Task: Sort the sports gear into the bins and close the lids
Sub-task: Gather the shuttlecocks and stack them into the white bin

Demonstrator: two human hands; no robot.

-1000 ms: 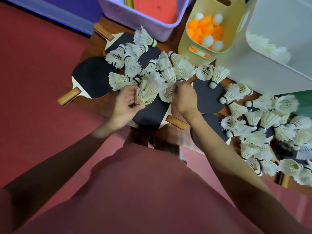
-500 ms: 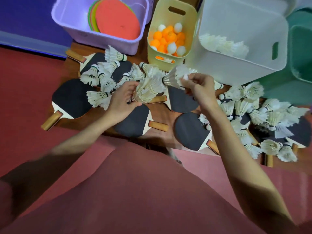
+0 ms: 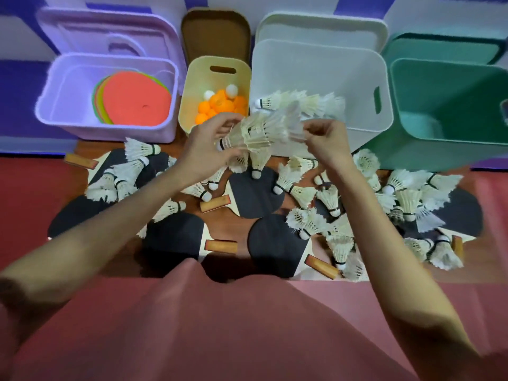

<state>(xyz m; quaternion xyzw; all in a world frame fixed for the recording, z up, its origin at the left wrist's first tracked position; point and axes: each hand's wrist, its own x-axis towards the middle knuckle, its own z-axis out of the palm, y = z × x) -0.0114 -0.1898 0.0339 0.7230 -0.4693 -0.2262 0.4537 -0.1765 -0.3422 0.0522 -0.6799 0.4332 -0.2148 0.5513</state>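
Both of our hands had come up off the table since a moment before, and the bunch of shuttlecocks (image 3: 261,130) came up with them. We held that bunch sideways in the air, just in front of the white bin (image 3: 319,75), with the cork tip pointing left. Our left hand (image 3: 204,145) gripped the bunch near the cork end, fingers curled round it. Our right hand (image 3: 325,140) pinched the feathery end on the right.

More of the room showed now, because our head had tipped up. We could see four bins in a row at the far side. On the far left was the purple bin (image 3: 49,105) with flat coloured discs (image 3: 134,101) inside. Next to it was the small yellow bin (image 3: 189,86), holding orange and white balls (image 3: 220,104). Inside the white bin lay a few shuttlecocks already (image 3: 299,101). On the far right stood the green bin (image 3: 450,105). Each bin's lid was off and leaned behind it.

Near us, on the table, many loose shuttlecocks (image 3: 332,199) still lay about, most of them on the right. Under them were black paddles (image 3: 255,195) with wooden handles.
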